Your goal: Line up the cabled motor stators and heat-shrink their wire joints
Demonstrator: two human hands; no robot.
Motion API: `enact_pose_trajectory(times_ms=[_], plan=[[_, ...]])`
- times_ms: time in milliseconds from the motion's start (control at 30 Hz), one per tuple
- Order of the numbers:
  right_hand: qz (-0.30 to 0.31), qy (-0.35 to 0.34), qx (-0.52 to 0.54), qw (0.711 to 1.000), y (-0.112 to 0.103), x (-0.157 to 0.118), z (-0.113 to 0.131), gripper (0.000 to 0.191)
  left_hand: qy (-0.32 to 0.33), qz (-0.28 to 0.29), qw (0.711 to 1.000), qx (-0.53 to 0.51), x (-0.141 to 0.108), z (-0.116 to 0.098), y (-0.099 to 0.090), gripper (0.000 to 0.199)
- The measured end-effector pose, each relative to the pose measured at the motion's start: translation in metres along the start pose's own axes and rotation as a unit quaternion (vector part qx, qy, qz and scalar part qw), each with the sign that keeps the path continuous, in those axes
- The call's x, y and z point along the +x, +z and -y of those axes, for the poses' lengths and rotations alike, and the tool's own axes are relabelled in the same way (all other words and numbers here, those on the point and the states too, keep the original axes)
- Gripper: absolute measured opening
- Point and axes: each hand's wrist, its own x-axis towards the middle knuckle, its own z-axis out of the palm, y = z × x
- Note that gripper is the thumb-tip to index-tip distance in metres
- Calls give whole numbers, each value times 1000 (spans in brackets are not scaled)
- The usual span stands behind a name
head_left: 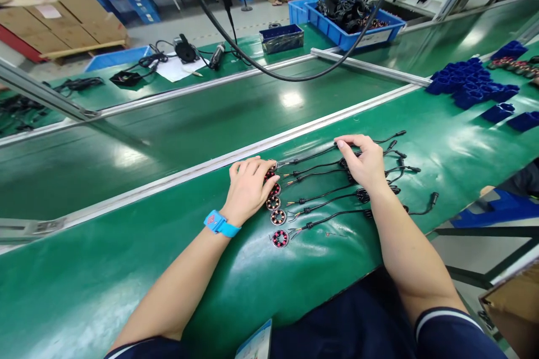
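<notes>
Black cables (362, 195) and wound rings (277, 238) beneath hands (248, 190)

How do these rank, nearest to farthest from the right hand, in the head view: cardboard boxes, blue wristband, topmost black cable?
1. Topmost black cable: right at the right hand.
2. Blue wristband: to its left, on the opposite wrist.
3. Cardboard boxes: far back, on the left.
</notes>
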Motion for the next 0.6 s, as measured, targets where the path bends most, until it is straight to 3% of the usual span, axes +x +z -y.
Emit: enact_pose_trajectory(times_ms=[133,267,400,500,600], plan=[[10,-7,0,1000,1,0,1,24,22,-8,999,40,10,8,6,31],[8,-20,-11,1000,-3,1,1,24,29,2,999,23,4,13,11,30],[27,-17,-185,982,-10,4,-19,30,23,25,999,11,-2,13,10,37],[86,37,-292,952,-9,8,-40,47,22,30,999,12,-4,11,9,49],[183,72,-312,930,-3,16,-54,55,30,52,998,16,-6,10,10,60]])
